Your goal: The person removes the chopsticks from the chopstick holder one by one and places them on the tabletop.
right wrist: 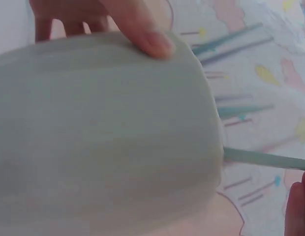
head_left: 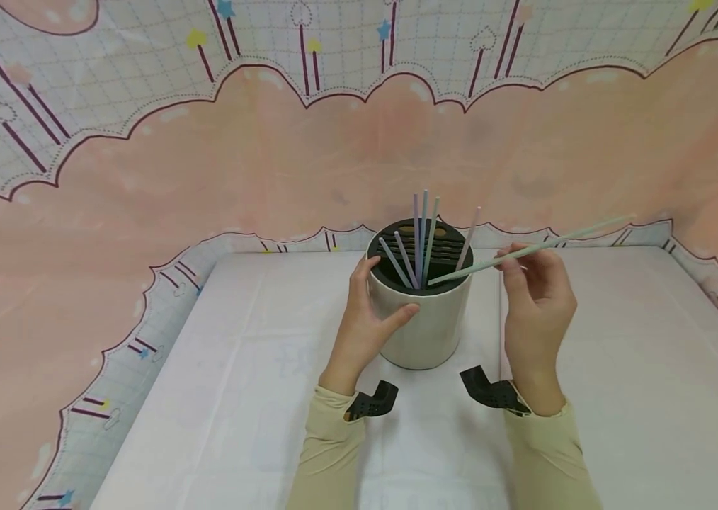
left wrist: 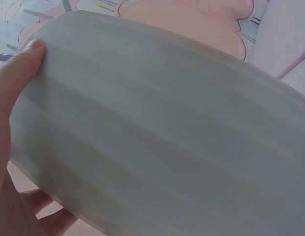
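Observation:
A pale round holder (head_left: pixel 423 333) with a black slotted top (head_left: pixel 442 244) stands upright on the white surface. My left hand (head_left: pixel 362 319) grips its left side, with the thumb across the front and the fingers going round behind. My right hand (head_left: pixel 537 304) pinches a long pale green straw (right wrist: pixel 260 158) to the right of the holder. That straw slants steeply sideways, its lower end inside the holder's rim. Several thin straws (head_left: pixel 424 237) in blue, purple, green and pink stick up from the holder. Its pale wall (left wrist: pixel 162 128) fills most of the left wrist view.
A white-covered tabletop (head_left: pixel 257 397) lies under the holder, with a crease or seam running on the right. Behind it hangs a peach and white patterned cloth (head_left: pixel 346 163). A black strap piece (head_left: pixel 493 389) juts inward from each wrist.

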`<control>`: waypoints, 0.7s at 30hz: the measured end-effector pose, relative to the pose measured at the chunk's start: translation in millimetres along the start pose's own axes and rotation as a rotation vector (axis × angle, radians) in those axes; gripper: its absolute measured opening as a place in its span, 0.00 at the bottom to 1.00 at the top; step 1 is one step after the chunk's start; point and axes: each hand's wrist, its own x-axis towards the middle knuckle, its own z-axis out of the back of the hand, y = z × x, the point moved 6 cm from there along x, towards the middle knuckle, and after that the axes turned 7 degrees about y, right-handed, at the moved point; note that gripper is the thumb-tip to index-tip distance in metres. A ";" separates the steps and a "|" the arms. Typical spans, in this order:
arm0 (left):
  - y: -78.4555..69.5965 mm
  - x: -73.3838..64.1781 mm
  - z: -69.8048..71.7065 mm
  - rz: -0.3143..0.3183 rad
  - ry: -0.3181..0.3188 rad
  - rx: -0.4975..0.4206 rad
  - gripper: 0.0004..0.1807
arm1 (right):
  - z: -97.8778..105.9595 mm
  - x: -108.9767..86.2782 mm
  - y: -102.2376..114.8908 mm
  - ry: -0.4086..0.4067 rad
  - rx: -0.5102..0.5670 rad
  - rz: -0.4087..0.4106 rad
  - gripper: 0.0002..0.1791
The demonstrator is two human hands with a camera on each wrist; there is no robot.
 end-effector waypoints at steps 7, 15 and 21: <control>1.7 1.2 -1.1 0.004 -0.004 0.011 0.47 | 53.2 13.0 -21.3 -0.278 0.403 0.025 0.15; 2.9 0.1 -0.8 0.040 0.029 0.023 0.48 | 89.6 19.8 -27.4 -0.374 0.475 -0.043 0.20; 5.1 0.6 -2.0 0.042 0.040 -0.004 0.47 | 93.6 16.0 -48.1 -0.219 0.060 -0.231 0.15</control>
